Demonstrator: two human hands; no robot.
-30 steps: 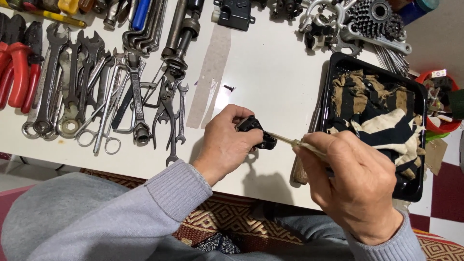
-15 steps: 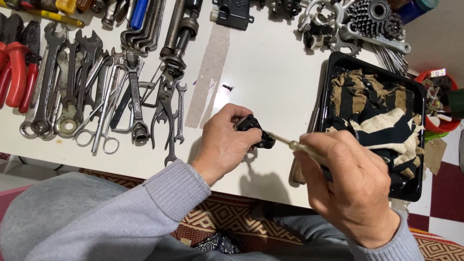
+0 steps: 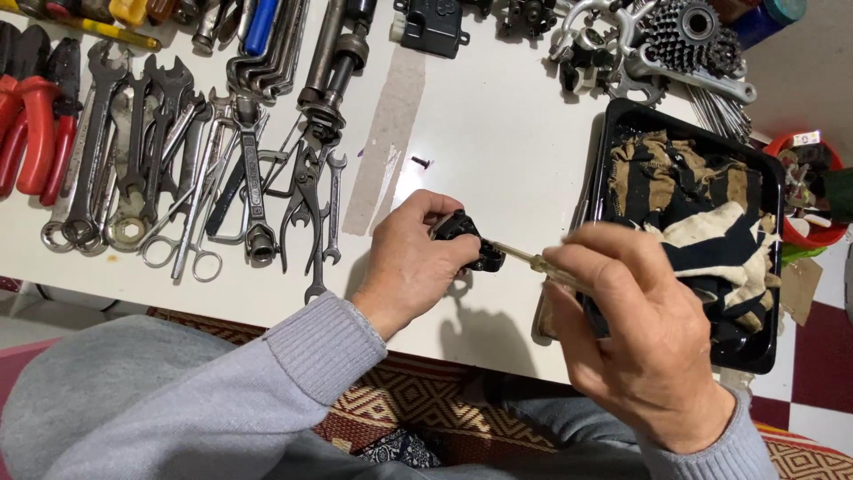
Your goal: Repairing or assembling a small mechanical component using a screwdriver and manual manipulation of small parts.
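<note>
A small white label (image 3: 807,138) sits on the red bowl's (image 3: 822,236) far rim, at right.

One head-worn camera looks steeply down, close over the white table (image 3: 498,124).

Bare left hand (image 3: 413,262), bare right hand (image 3: 644,342), grey knit sleeves (image 3: 222,391) behind the fingers (image 3: 444,203), ribbed cuffs (image 3: 324,351) at both wrists, blue jeans (image 3: 533,427) below

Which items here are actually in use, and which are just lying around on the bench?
In use:
left hand gripping a small black part
right hand holding a screwdriver, tip at that part

Lying about:
spanners
red-handled pliers
loose black screw
black tray of rags
sprocket cluster
</note>
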